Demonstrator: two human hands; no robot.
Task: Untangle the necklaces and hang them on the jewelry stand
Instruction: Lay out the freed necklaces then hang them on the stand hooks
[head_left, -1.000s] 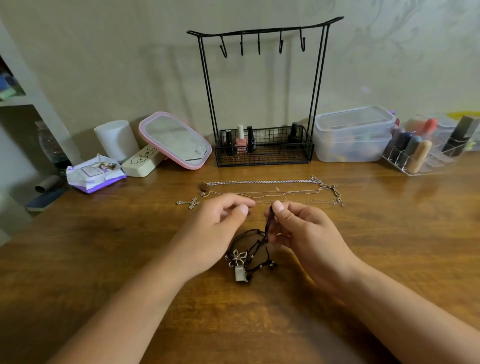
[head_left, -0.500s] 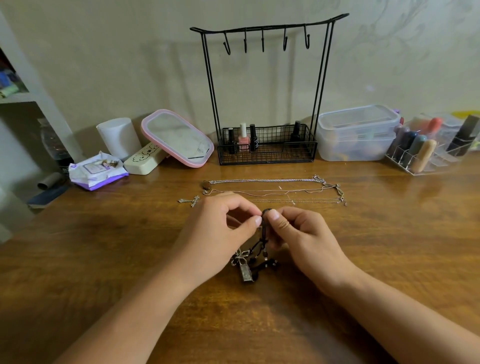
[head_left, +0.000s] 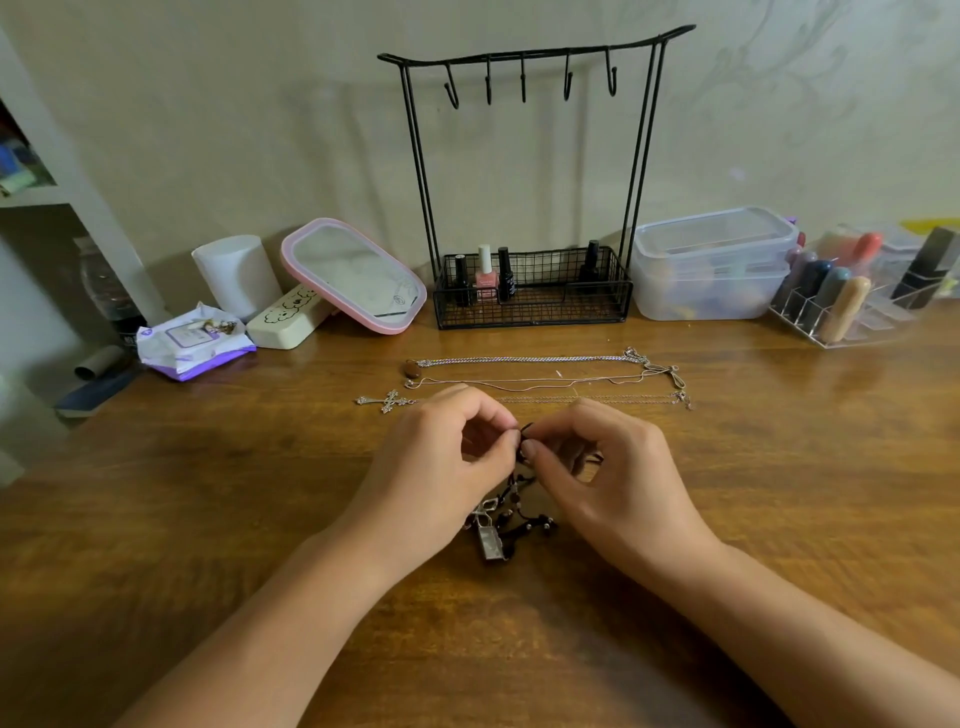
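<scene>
This is a home dressing corner, most likely in a bedroom. A wooden counter (head_left: 208, 519) stands against a pale wall with a faint floral pattern. Beyond the left grip (head_left: 447, 467) and the right grip (head_left: 608, 478), a black wire jewelry stand (head_left: 530, 171) holds nail polish bottles (head_left: 484, 273) in its basket. Far left of the grips are a pink-framed mirror (head_left: 353, 275), a white cylinder (head_left: 236, 275) and a pack of wipes (head_left: 192, 343). Far right are a clear lidded box (head_left: 711, 265) and an acrylic organizer (head_left: 852, 296) of cosmetic tubes. A white shelf unit (head_left: 47, 192) stands at the left edge.
</scene>
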